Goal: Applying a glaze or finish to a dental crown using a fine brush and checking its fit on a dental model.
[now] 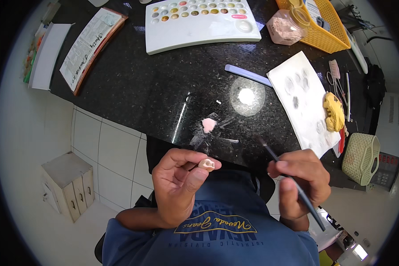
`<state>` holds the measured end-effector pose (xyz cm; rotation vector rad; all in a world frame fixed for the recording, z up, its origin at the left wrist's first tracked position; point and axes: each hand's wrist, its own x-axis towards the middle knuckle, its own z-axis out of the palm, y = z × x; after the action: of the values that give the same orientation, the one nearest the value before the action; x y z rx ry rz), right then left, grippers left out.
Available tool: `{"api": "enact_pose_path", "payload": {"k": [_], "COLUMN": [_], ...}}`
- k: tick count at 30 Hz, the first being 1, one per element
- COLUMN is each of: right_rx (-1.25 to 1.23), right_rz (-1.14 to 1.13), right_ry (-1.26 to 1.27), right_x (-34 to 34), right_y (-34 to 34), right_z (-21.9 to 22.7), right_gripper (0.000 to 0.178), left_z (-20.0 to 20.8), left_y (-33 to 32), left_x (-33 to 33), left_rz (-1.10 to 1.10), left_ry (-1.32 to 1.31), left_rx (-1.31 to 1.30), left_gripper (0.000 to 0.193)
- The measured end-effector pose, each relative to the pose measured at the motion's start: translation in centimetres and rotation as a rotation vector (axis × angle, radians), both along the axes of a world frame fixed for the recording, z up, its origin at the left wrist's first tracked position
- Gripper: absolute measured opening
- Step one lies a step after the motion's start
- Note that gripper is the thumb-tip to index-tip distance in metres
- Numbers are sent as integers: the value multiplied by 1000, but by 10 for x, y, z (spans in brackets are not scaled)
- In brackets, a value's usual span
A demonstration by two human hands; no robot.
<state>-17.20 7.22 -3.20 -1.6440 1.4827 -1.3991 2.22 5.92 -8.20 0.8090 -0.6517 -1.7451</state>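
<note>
Between thumb and fingertips, my left hand (179, 184) pinches a small cream-coloured piece that looks like a dental crown (207, 164), a hollow in its upper side. My right hand (301, 181) is closed round a slim dark paintbrush (297, 186); its tip points up and left over the counter edge, apart from the crown. Beyond the left hand, a little heap of pink powder (208, 125) lies on the black speckled counter (150, 88), with whitish dust smeared around it.
A white palette (199, 31) with coloured wells lies at the back. Near it stand a jar of pink powder (287, 29) and a yellow basket (326, 37). A lilac stick (248, 75), smudged paper (306, 111), yellow moulded lump (334, 111) and green woven basket (360, 157) are rightward.
</note>
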Motion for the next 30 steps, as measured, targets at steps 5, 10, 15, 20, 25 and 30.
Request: {"api": "enact_pose_path", "payload": {"k": [5,10,15,20,25,30], "right_rx": [117,141,158,188,175,133], "right_rz": [30,24,55,33,71,92], "right_ry": [-6,47,69,43,104,94], "right_x": [27,30,31,29,26,28], "right_y": [-25,-28,-32,-27,-29,-29], "right_z": [-12,-15,-15,-13,-15,-16], "right_gripper": [18,18,20,21,21,20], "left_z": [0,1,2,1,0,2], "left_y": [-2,-5,-6,-6,-6,-6], "left_x": [7,12,15,14,13,13], "left_rz": [25,-26,-43,-30,-17,-10], "left_ry": [19,18,33,15,24,20], "left_rx": [5,29,40,39,41,50], "left_gripper": [18,21,22,24,24,23]}}
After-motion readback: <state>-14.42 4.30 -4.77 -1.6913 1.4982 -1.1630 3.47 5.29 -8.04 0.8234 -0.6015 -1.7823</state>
